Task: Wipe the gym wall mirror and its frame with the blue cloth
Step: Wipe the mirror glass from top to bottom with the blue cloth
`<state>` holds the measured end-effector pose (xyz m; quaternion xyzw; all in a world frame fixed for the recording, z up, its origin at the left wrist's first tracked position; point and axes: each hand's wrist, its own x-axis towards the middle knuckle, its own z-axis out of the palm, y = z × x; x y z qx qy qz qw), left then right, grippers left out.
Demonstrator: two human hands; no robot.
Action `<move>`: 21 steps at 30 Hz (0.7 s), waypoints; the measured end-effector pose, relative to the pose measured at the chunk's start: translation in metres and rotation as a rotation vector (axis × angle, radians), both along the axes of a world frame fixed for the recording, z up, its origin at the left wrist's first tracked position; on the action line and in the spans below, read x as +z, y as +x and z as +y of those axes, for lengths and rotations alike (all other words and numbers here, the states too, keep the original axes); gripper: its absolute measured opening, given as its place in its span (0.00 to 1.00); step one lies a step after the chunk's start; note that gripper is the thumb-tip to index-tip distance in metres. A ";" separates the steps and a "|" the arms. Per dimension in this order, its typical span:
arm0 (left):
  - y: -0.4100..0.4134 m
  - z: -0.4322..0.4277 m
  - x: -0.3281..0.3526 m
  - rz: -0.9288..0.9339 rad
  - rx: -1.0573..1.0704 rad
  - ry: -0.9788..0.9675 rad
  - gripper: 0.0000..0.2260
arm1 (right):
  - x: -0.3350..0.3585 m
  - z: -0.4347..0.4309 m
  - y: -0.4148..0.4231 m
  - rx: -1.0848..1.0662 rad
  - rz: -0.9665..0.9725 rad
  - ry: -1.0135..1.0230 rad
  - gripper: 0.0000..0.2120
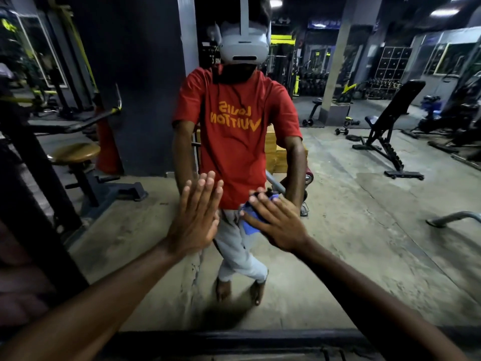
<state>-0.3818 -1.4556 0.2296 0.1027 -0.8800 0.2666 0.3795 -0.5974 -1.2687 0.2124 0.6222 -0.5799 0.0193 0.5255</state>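
Note:
The wall mirror (364, 204) fills most of the view and reflects a person in a red shirt and the gym behind. Its dark frame (234, 340) runs along the bottom edge. My left hand (195, 217) lies flat against the glass with straight fingers, left of centre. To its right, my right hand (278, 222) presses the crumpled blue cloth (250, 220) against the glass, fingers spread over it. Most of the cloth is hidden under that hand.
A dark upright post of a gym machine (33, 178) stands close on the left beside the mirror. In the reflection are a round stool (74, 152), an incline bench (390, 126) and dumbbell racks farther back.

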 end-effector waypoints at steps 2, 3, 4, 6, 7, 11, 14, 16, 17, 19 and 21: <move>-0.016 0.010 -0.002 -0.054 -0.057 -0.071 0.41 | 0.030 0.015 -0.011 0.013 -0.190 -0.163 0.30; -0.026 0.017 -0.004 -0.067 -0.070 -0.075 0.41 | 0.045 0.025 -0.018 0.003 -0.285 -0.243 0.29; -0.035 0.025 -0.005 -0.066 -0.060 -0.055 0.41 | 0.057 0.036 -0.027 -0.018 -0.356 -0.323 0.29; -0.055 0.037 -0.004 -0.029 -0.004 -0.041 0.41 | 0.073 0.051 -0.046 -0.070 -0.413 -0.462 0.29; -0.061 0.040 -0.006 -0.004 0.014 -0.028 0.41 | 0.072 0.053 -0.053 -0.068 -0.435 -0.467 0.29; -0.064 0.036 -0.010 0.031 -0.008 -0.017 0.41 | 0.014 0.051 -0.056 0.017 -0.270 -0.229 0.30; -0.064 0.053 -0.017 0.071 -0.026 0.045 0.42 | -0.037 0.062 -0.059 0.003 -0.077 -0.032 0.30; -0.072 0.069 -0.024 0.014 -0.049 -0.033 0.43 | -0.047 0.074 -0.070 0.002 0.033 0.069 0.29; -0.079 0.078 -0.026 -0.012 -0.067 -0.060 0.43 | -0.043 0.079 -0.077 0.005 0.060 0.076 0.28; -0.098 0.095 -0.023 -0.036 -0.073 -0.054 0.43 | -0.021 0.092 -0.091 0.011 -0.022 -0.019 0.28; -0.115 0.111 -0.021 -0.033 -0.044 -0.018 0.43 | 0.010 0.110 -0.105 -0.001 -0.182 -0.171 0.28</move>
